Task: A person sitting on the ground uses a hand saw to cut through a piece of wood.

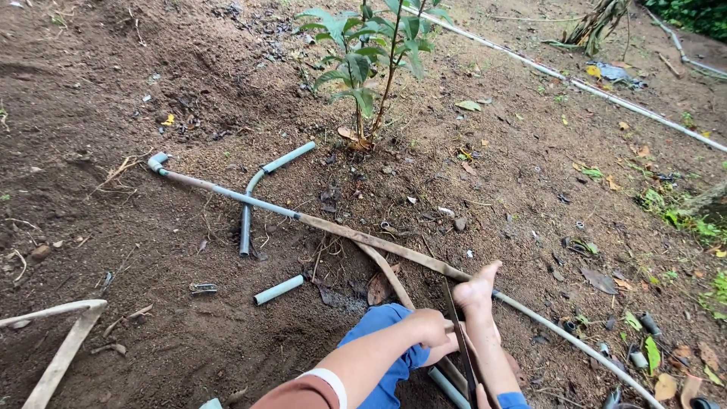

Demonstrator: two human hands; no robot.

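A person sat on bare brown soil, and one hand (426, 327) was closed around the handle end of a thin dark saw blade (459, 344) that ran near and slightly right, down toward the bottom edge. Which hand it was could not be told for certain; it came in from the near left on a bare forearm with a rust-brown sleeve banded in white. The other hand was not in view. A bare foot (477, 291) pressed down on a long, mud-coated pipe (363, 235) just beside the blade, toes pointing far and right, with a blue trouser knee beside it.

That long pipe was slim and round, grey where clean and caked tan along its middle. It ran from a small grey elbow fitting (157, 162) at the far left, diagonally across the ground, under the foot and on toward the near right corner. A curved grey pipe piece (254, 198) lay just left of its middle, and a short straight grey offcut (279, 289) lay on the dirt nearer the person. A young sapling (371, 60) with glossy green leaves stood beyond the pipe. Another thin pale pipe (591, 87) crossed the far right. The soil was crumbly, strewn with dry leaves and twigs
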